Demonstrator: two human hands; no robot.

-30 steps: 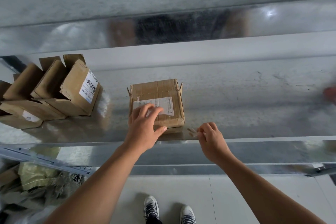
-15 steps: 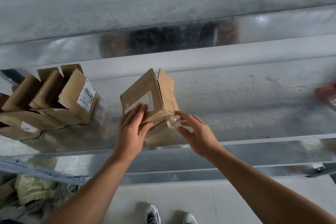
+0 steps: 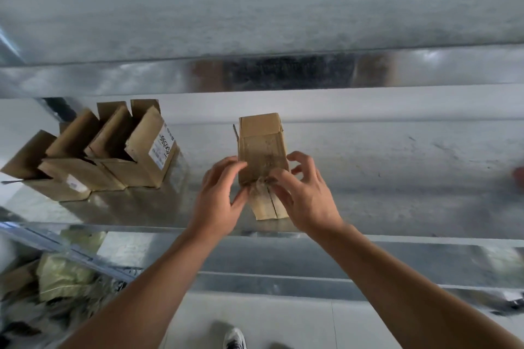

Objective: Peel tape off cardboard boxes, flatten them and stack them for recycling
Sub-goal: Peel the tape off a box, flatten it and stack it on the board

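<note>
Cardboard box (image 3: 262, 156) gripped by left hand (image 3: 219, 195); right hand (image 3: 304, 198) pinches its tape (image 3: 259, 188); opened boxes (image 3: 113, 150) nearby.

A red object (image 3: 519, 183) far right of the cardboard box (image 3: 262, 147) is blurred and cut by the frame edge. The shoe (image 3: 234, 338) is cropped below.

One white label (image 3: 160, 151) sits on the side of the rightmost opened cardboard box (image 3: 141, 156) in the group at left on the metal shelf (image 3: 397, 178). It carries large handwritten-looking characters, possibly "5500" or "SS00"; the blur makes this uncertain. Its smaller print is too fine to read. A second small label (image 3: 74, 185) on a lower box is illegible.
</note>
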